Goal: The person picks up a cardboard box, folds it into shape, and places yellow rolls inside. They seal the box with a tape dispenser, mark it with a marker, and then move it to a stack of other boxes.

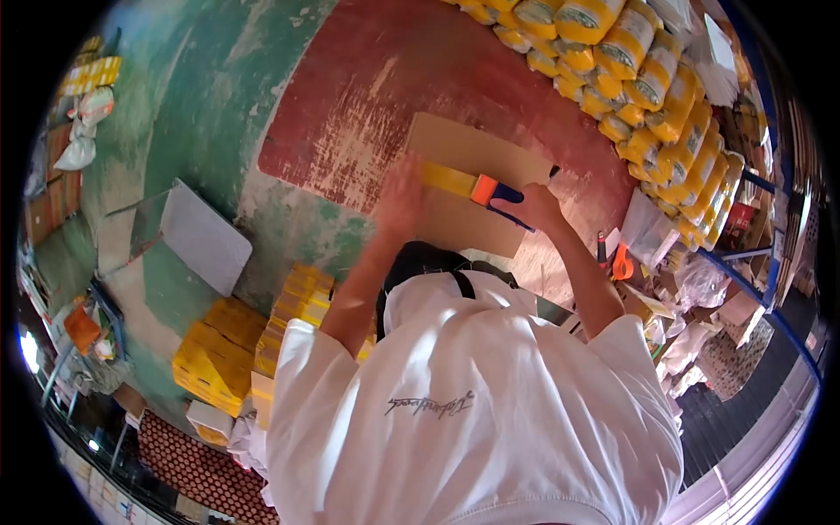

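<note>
A flat brown cardboard sheet [464, 153] lies on the red and green painted floor. My right hand [535, 206] grips an orange and blue tape dispenser [494, 192] on the cardboard. A strip of yellow tape [448, 178] runs from the dispenser to my left hand [401, 199]. That hand is blurred and rests on the tape's end and the cardboard. My white T-shirt [472, 394] fills the lower middle of the view.
Yellow filled sacks [647, 79] are stacked along the upper right. Yellow boxes [219, 359] sit at lower left beside a grey board [206, 236]. Plastic bags and an orange tool [621, 262] lie at right. Patterned mats [197, 468] lie below.
</note>
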The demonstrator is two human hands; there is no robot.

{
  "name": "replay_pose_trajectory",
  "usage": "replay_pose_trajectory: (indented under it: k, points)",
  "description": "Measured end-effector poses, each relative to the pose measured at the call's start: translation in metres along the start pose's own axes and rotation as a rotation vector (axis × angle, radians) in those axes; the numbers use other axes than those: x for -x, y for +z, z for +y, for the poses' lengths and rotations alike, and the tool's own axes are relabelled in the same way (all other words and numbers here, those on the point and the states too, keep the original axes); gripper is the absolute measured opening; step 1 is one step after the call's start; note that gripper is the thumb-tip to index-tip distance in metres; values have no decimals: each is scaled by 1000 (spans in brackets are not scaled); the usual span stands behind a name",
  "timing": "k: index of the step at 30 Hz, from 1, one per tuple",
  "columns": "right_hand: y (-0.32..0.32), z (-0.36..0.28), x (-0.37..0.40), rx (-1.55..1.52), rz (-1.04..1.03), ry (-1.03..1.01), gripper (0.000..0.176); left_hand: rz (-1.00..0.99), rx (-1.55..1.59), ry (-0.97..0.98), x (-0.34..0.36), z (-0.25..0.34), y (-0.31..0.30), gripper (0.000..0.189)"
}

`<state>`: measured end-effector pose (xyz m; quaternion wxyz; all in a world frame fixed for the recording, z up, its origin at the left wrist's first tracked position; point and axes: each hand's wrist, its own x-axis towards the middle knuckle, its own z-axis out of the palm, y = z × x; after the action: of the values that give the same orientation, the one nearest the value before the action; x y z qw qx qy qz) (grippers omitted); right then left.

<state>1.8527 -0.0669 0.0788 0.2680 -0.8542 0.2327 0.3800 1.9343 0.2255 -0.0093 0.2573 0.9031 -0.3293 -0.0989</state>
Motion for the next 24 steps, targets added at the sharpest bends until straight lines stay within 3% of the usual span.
replay_pose_trajectory:
  k: [1,7,10,18,21,24]
  points:
    - [-3,-1,0,21,-42,40,66,-32,-27,15,1,2,1,73]
    - [-4,33,19,25,224,-128,68,-125,-117,17,4,7,12,82]
    - [-15,71,24,40,43,70,70,-108,-138,9,2,16,11,84]
    - [-22,74,31,0,42,30,66,-104,-270,-84,3,42,44,91]
    - [-20,74,29,34,25,41,66,-209,-76,109,1,80,58,97]
    - [-14,80,30,44,132,-23,71,-161,-153,-26,0,110,71,105]
